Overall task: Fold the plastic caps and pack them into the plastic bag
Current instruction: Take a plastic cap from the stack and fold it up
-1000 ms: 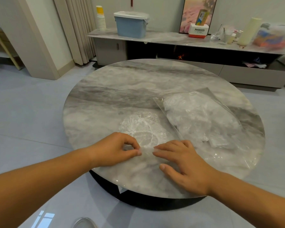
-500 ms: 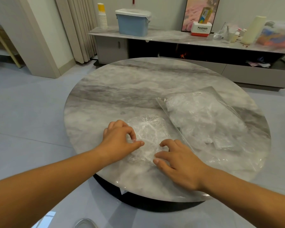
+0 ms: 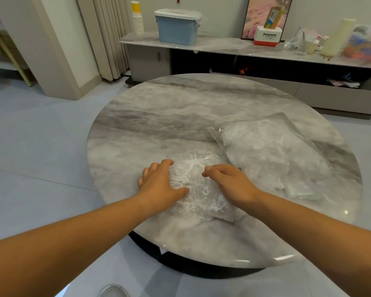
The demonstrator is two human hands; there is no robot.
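A crumpled clear plastic cap (image 3: 196, 185) lies near the front of the round marble table (image 3: 159, 129). The left hand (image 3: 159, 183) presses flat on its left edge, fingers spread; the right hand (image 3: 229, 183) rests on it, fingers curled loosely. The plastic bag (image 3: 272, 153), holding caps, lies just right. A box (image 3: 267, 36) behind reads "Panasonic".

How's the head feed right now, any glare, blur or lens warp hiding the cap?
Head view: sharp and evenly lit; wide-angle warp bows the forearms and room edges; small glare spots on the table rim; the clear plastic cap blends into the marble between the left hand and right hand.
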